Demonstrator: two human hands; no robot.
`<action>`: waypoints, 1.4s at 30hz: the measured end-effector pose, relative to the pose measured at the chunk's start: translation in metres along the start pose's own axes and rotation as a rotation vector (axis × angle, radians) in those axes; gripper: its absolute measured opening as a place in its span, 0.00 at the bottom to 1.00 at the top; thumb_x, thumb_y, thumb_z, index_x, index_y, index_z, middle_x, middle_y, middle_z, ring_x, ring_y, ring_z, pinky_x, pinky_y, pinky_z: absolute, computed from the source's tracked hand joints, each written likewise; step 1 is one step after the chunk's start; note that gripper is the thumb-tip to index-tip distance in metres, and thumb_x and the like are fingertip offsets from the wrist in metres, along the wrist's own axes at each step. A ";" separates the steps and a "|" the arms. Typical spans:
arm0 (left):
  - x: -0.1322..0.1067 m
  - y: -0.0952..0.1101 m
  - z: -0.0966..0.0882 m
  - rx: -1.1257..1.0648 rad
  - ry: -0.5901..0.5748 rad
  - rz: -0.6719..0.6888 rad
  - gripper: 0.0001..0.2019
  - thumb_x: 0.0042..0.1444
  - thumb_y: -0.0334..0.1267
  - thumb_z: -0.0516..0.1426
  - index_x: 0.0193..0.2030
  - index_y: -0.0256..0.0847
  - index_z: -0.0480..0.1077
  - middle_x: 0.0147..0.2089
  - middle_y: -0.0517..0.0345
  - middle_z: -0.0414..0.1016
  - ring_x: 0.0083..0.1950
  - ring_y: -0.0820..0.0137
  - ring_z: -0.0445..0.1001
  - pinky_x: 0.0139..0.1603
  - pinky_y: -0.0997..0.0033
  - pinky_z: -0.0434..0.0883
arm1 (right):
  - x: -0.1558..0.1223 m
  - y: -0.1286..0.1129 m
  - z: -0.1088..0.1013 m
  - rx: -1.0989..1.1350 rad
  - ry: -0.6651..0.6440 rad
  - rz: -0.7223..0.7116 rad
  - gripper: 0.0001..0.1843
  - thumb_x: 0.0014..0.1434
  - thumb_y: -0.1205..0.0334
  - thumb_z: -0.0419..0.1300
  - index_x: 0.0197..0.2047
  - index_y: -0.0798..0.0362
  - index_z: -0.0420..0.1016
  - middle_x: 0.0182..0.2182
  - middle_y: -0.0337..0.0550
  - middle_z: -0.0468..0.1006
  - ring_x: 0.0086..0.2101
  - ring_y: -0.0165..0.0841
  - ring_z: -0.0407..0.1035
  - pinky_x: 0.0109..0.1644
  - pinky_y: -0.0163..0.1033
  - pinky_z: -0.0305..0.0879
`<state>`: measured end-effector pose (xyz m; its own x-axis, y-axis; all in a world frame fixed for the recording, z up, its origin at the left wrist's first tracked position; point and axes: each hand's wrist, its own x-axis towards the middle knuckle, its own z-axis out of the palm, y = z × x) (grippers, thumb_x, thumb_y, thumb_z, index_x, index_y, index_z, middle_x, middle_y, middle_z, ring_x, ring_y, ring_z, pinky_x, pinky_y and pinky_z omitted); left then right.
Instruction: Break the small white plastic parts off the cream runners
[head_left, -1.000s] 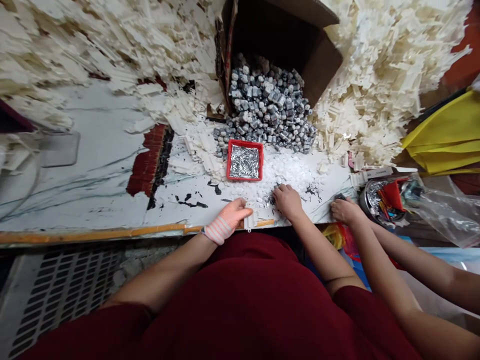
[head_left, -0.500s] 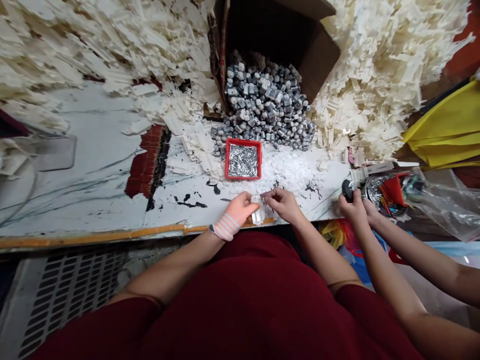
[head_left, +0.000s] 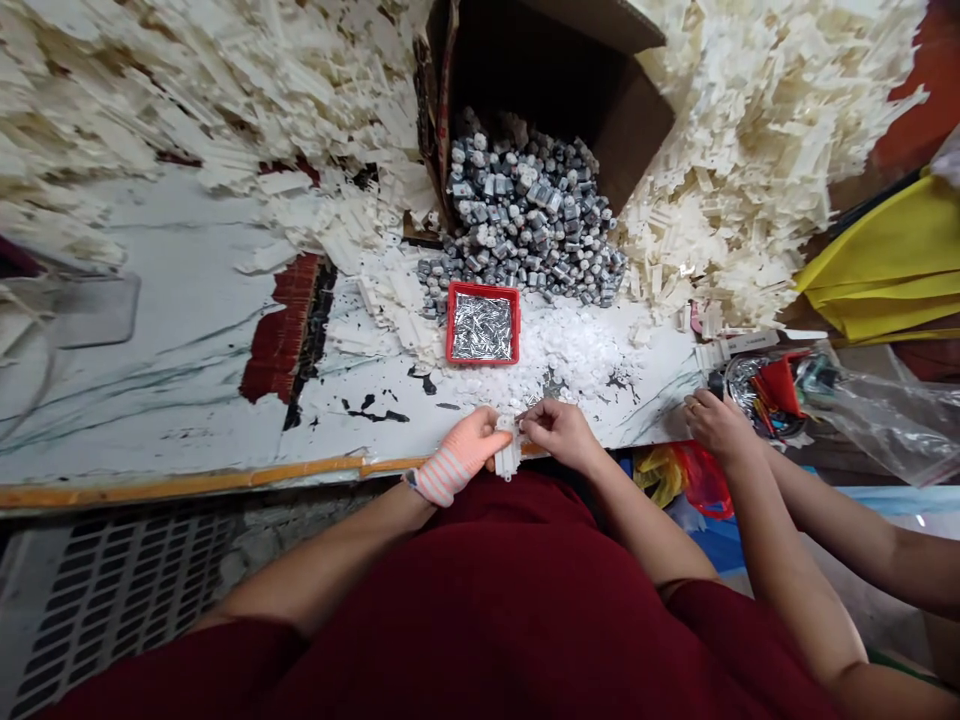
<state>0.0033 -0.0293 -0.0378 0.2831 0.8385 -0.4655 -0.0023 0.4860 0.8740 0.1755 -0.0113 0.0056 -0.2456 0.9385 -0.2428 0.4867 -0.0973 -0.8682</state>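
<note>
My left hand [head_left: 459, 452], in a pink-orange glove with a striped cuff, is closed on a white plastic part [head_left: 508, 460], thumb lying across it. The part hangs over the table's front edge, close to my maroon shirt. My right hand [head_left: 562, 434] is bare and pinched at the part's upper right end; whatever its fingertips hold is too small to make out. Just beyond both hands stands a red tray [head_left: 448, 335] full of small shiny metal pins. Tiny white plastic pieces [head_left: 581, 345] lie scattered to the right of the tray.
Behind the tray, small grey-and-white motors [head_left: 532, 210] spill from a cardboard box [head_left: 637, 130]. Heaps of cream plastic parts [head_left: 225, 90] flank it. At the right, a co-worker's hands [head_left: 724, 430] are beside a bowl of small parts [head_left: 772, 390] and a clear plastic bag [head_left: 892, 420].
Both my hands sit slightly lower in view, still together at the white part, which shows more fully. The co-worker's hand has turned, mostly covering the dark round object seen earlier.
</note>
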 end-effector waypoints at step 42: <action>-0.015 0.037 0.009 0.477 0.252 0.139 0.09 0.46 0.42 0.59 0.31 0.42 0.64 0.22 0.65 0.64 0.26 0.71 0.65 0.28 0.74 0.61 | 0.010 0.015 0.015 0.123 0.040 -0.002 0.13 0.57 0.51 0.57 0.31 0.52 0.69 0.27 0.36 0.73 0.28 0.28 0.67 0.33 0.33 0.62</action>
<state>0.0076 -0.0267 0.0028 0.0733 0.9482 -0.3090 0.4274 0.2501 0.8688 0.1674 -0.0081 -0.0165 -0.2114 0.9510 -0.2255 0.3793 -0.1328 -0.9157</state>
